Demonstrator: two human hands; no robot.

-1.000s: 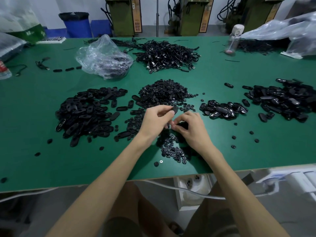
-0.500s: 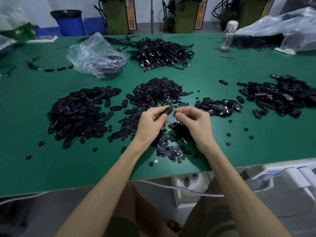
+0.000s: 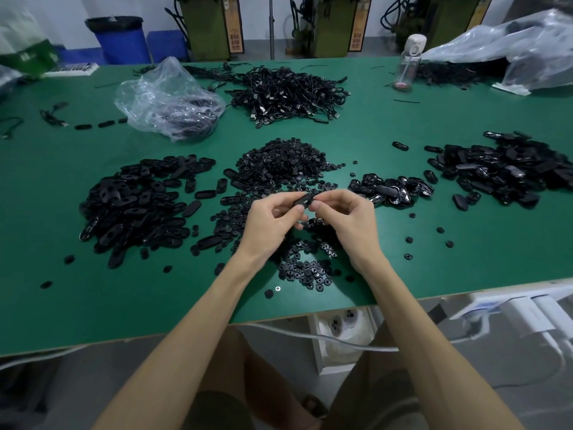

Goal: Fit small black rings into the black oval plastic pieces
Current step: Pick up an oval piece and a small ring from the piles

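Note:
My left hand (image 3: 273, 221) pinches a black oval plastic piece (image 3: 303, 200) between thumb and fingers, a little above the green table (image 3: 62, 299). My right hand (image 3: 344, 215) meets it from the right, fingertips curled against the piece's end; a small ring there cannot be made out. A heap of small black rings (image 3: 279, 162) lies just behind the hands, and more rings (image 3: 307, 271) are scattered under my wrists. A pile of oval pieces (image 3: 133, 206) sits to the left.
A small glossy pile (image 3: 390, 189) and a larger pile (image 3: 508, 172) of black pieces lie to the right. A clear plastic bag (image 3: 167, 100), a heap of black cords (image 3: 288, 94) and a bottle (image 3: 409, 62) stand at the back. Loose rings dot the table's right side.
Both hands rose from the ring scatter and drew together; the oval piece in my left hand now points toward my right fingertips, which have closed in on its end.

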